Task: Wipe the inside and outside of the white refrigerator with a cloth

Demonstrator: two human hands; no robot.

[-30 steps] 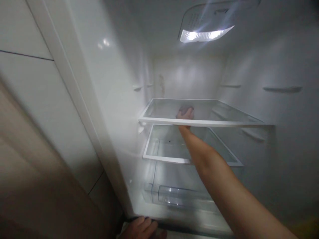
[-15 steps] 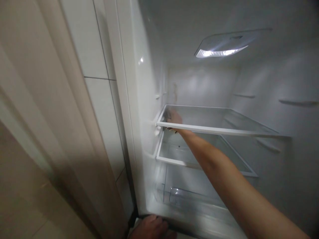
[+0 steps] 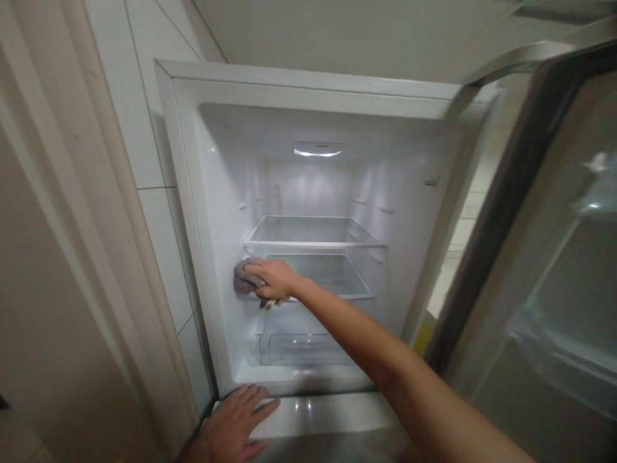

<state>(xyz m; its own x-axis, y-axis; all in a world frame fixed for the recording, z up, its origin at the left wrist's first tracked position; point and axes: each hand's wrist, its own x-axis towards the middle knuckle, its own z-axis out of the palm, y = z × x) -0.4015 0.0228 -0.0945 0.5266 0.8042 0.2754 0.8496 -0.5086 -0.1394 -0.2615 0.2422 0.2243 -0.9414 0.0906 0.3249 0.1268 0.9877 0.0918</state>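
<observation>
Right hand (image 3: 277,278) grips a grey cloth (image 3: 247,276); left hand (image 3: 236,421) rests open, fingers spread

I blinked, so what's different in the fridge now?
The right hand moved left and toward the front, bringing the gray cloth to the left wall. The left hand spread its fingers. The view pulled back. The upper shelf and lower shelf stayed put.

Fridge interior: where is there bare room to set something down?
The upper glass shelf looks bare below the lamp, as does the lower glass shelf behind the right forearm. It's crowded by the left wall, where the right hand holds a gray cloth.
</observation>
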